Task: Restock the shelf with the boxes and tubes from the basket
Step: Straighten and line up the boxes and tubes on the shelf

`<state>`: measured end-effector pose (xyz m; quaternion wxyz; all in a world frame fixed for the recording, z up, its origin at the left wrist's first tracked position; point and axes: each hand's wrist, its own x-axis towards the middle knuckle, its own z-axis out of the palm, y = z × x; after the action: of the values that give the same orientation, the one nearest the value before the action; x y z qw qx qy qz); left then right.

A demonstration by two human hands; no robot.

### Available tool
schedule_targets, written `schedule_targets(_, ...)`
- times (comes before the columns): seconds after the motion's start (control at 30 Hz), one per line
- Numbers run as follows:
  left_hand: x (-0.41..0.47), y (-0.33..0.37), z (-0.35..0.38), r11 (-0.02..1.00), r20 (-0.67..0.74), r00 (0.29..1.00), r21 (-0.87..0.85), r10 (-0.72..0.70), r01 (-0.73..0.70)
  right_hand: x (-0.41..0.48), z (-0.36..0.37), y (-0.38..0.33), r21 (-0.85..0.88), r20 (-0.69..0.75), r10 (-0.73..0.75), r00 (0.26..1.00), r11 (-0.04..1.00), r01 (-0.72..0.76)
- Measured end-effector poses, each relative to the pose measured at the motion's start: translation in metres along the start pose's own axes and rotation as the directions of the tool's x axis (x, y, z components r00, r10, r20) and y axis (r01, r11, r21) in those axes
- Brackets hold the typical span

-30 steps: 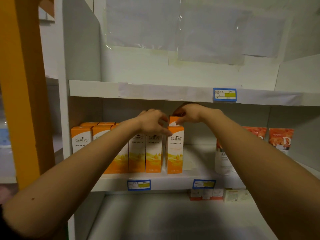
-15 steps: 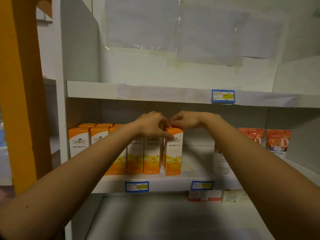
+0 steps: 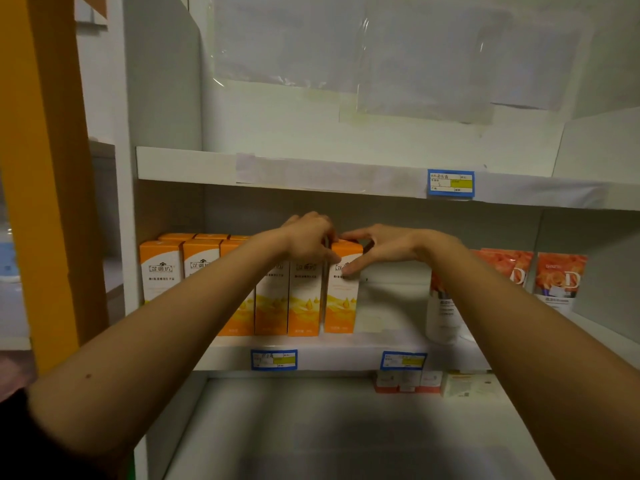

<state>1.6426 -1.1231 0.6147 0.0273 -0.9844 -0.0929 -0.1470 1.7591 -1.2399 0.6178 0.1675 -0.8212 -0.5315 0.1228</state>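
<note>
Left hand (image 3: 308, 237): fingers curled over the top left corner of the end box (image 3: 341, 292), knuckles above the neighbouring box (image 3: 304, 299); whether it pinches or merely steadies cannot be told. Right hand (image 3: 384, 245): spread, fingers straight, forefinger laid along the box's top edge, thumb flat on the printed front face; a pressing contact, not a grasp. End box: upright on the middle shelf (image 3: 346, 355), last at the right of the row of orange-and-white boxes, a narrow dark gap parting it from its neighbour. Probable purpose of the two-handed hold: squaring the carton to the row and closing that gap (the thumb likely sets the face flush with the others). Bare shelf lies to its right, room for further stock, then a white bottle (image 3: 445, 317) and orange pouches (image 3: 557, 278) well apart. Basket: not in view. Change from half a second ago: right hand then bunched, fingertips gathered at the box's top beside the left; now opened out, thumb lowered onto the face; box unmoved.
</note>
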Motion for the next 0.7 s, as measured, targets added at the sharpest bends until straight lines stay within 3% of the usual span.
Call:
schedule_targets(0.2,0.001,-0.004,0.003,0.999,-0.035,0.998,-0.019,-0.049,0.048,0.007,0.001,0.006,-0.002,-0.054,-0.001,0.999,1.0,0.001)
schedule_targets(0.43,-0.012,-0.022,-0.001,0.973,-0.054,0.993,-0.212,-0.107,0.093,0.008,0.004,0.008,0.157,-0.059,0.008,0.998,0.988,0.001)
schedule_targets(0.57,-0.026,-0.038,-0.009,0.941,-0.003,0.987,-0.304,-0.159,0.151,0.005,0.003,0.005,0.207,-0.038,0.009,0.999,0.978,-0.001)
schedule_targets(0.7,-0.035,-0.05,-0.018,0.936,0.067,0.977,-0.28,-0.2,0.211,0.003,0.001,0.003,0.201,-0.023,0.005,1.0,0.98,-0.001)
